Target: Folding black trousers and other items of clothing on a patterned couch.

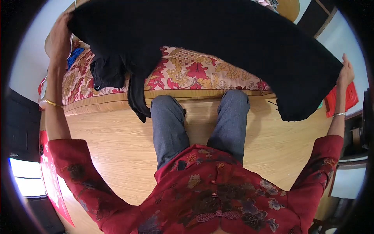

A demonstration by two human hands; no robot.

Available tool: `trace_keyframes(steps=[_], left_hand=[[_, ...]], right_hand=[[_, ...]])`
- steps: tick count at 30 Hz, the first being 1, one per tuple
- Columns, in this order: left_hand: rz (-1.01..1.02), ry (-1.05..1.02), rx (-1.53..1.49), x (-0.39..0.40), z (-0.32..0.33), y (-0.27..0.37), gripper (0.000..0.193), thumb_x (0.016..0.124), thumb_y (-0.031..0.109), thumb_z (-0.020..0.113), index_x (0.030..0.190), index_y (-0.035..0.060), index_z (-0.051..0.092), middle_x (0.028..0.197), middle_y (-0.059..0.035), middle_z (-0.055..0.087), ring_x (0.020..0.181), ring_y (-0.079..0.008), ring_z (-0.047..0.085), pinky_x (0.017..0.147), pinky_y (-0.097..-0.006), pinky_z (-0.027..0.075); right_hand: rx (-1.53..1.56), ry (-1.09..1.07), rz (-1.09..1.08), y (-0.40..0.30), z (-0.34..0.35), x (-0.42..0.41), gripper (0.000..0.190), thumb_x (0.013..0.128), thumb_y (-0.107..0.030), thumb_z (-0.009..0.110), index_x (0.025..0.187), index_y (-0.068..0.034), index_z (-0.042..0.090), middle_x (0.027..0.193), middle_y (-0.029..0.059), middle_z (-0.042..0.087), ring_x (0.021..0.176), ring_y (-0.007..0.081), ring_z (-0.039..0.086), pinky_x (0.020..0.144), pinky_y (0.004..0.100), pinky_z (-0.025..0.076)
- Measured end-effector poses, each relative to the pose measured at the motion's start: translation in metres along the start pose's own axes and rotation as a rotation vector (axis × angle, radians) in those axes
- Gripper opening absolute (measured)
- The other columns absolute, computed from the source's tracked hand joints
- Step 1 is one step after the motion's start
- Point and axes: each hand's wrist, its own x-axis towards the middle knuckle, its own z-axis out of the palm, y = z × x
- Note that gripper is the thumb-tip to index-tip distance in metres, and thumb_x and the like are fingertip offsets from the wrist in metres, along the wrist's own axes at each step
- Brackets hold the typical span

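Observation:
A large black garment [210,32] is spread wide in the air between my two hands. My left hand [60,33] grips its upper left corner at the far left. At the right, my right hand [346,73] pinches another edge of the same cloth, with some fingertips pointing up. The lower right part of the cloth hangs down over the wooden floor. Beneath the left part, another black cloth item [108,71] with a small ring lies on the floral bed cover [197,71]. A black strip of cloth [136,95] hangs over the bed's edge near my knee.
Blue cloth [75,57] lies on the bed at the left. A red bag-like item [342,99] is beyond the bed's right end. Wooden flooring [117,152] surrounds my legs. A red printed sheet [54,181] and dark furniture [23,125] stand at the left.

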Motion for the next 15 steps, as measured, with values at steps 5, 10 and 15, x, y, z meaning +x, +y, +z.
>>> trace_keyframes(steps=[5,10,15], left_hand=[[-0.172,-0.037,-0.455,0.04,-0.02,0.003,0.032,0.095,0.021,0.045,0.117,0.0018,0.058,0.116,-0.0069,0.059,0.106,-0.0169,0.054,0.096,-0.0309,0.039],[-0.413,-0.031,-0.565,0.013,-0.06,-0.07,0.032,0.094,0.023,0.049,0.118,0.0031,0.057,0.112,-0.0061,0.058,0.102,-0.0154,0.054,0.09,-0.0306,0.041],[-0.666,-0.068,-0.377,-0.042,-0.134,-0.19,0.032,0.092,0.025,0.054,0.116,0.0039,0.057,0.103,-0.0047,0.057,0.094,-0.0146,0.055,0.083,-0.0299,0.045]], right_hand=[[-0.01,0.086,-0.148,-0.01,0.003,0.056,0.04,0.089,-0.043,0.057,0.105,-0.008,0.07,0.095,0.0066,0.068,0.089,0.0138,0.058,0.085,0.0268,0.042],[0.067,-0.208,-0.235,-0.05,0.12,0.025,0.034,0.095,-0.029,0.043,0.115,-0.013,0.065,0.11,0.0082,0.065,0.109,0.0176,0.056,0.097,0.0299,0.038],[-0.427,-0.464,-0.627,-0.129,0.354,-0.104,0.02,0.082,-0.017,0.052,0.081,-0.006,0.069,0.088,0.0195,0.066,0.088,0.0281,0.063,0.08,0.0463,0.046]])
